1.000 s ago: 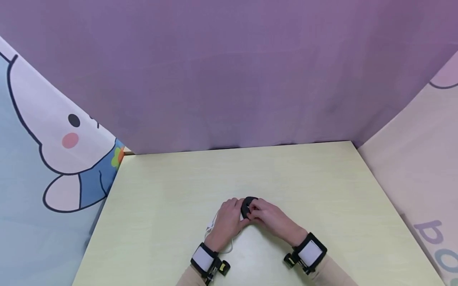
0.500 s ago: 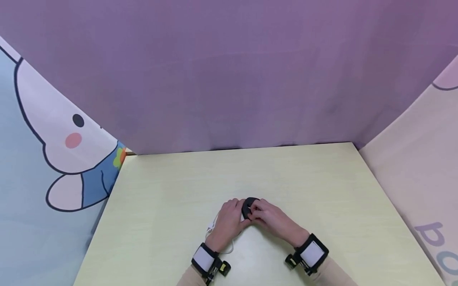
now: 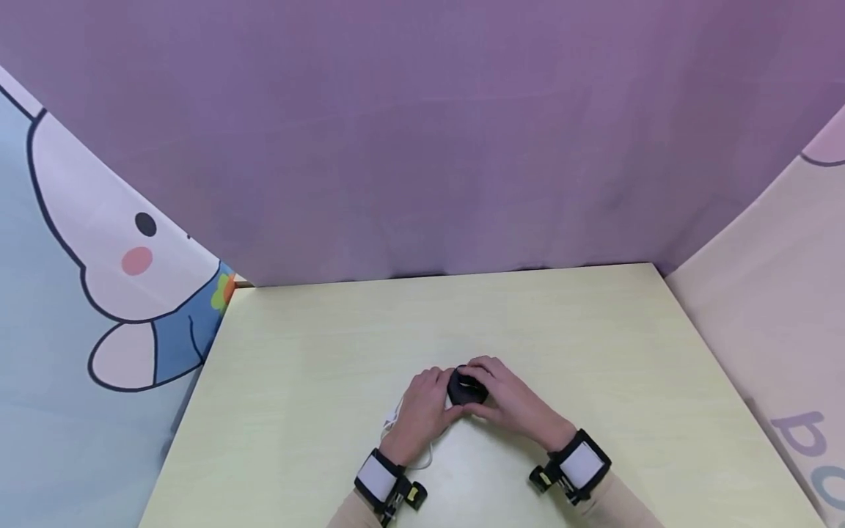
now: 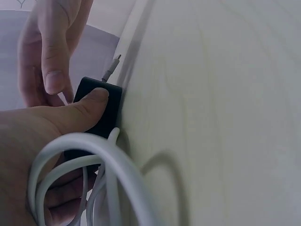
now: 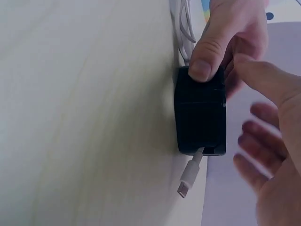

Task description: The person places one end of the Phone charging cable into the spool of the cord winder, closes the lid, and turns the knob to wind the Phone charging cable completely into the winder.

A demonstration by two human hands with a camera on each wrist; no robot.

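A black, rounded case [image 3: 467,387] stands at the middle front of the table. My left hand [image 3: 422,407] grips its left end, thumb pressed on the black surface. Out of its far end pokes a white cable's small plug [image 5: 189,179], which looks like USB-C. Loops of the white cable [image 4: 113,165] hang by the left palm. Over the case's right side hovers my right hand [image 3: 511,400], its thumb and fingers spread apart. In the right wrist view, the fingers [image 5: 263,141] of that hand stand off the case; whether a fingertip touches it is unclear.
A pale wooden table [image 3: 330,330] lies under both hands. Its back edge meets a purple cloth wall [image 3: 422,147]. Printed cloth panels, a cartoon one [image 3: 132,315] at left and a pale one [image 3: 759,315] at right, border the sides.
My right hand's fingers, bunched at the middle of the case before, have spread apart and shifted slightly right. More of the case's top shows. The left hand keeps its grip.
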